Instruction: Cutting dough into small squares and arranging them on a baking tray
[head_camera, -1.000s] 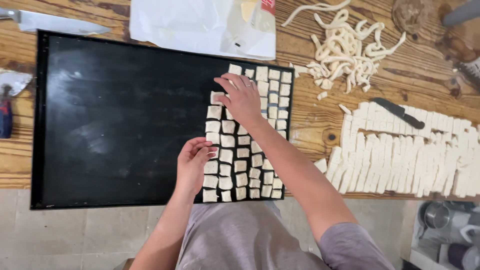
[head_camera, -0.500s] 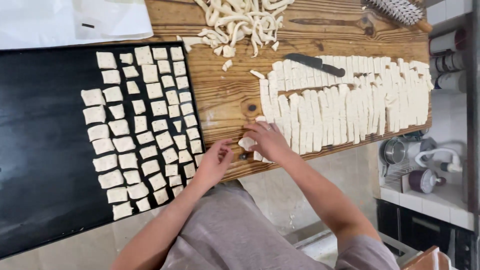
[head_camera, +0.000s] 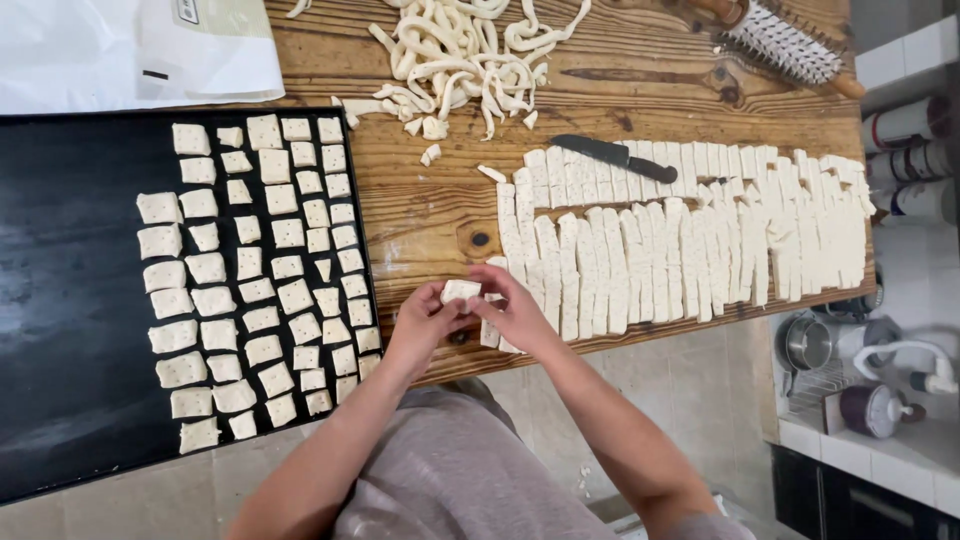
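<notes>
Both hands have left the black tray (head_camera: 90, 420) at nine o'clock, the left hand (head_camera: 420, 325) and right hand (head_camera: 520, 315) now together pinching one dough square (head_camera: 461, 291) over the table (head_camera: 440, 215) edge.

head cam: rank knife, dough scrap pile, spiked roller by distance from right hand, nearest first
From the right hand:
1. Knife, black, lying on the cut dough strips just up and right of the hand.
2. Dough scrap pile, at the far edge of the wooden table, above the hand.
3. Spiked roller, at the table's far right corner.
</notes>
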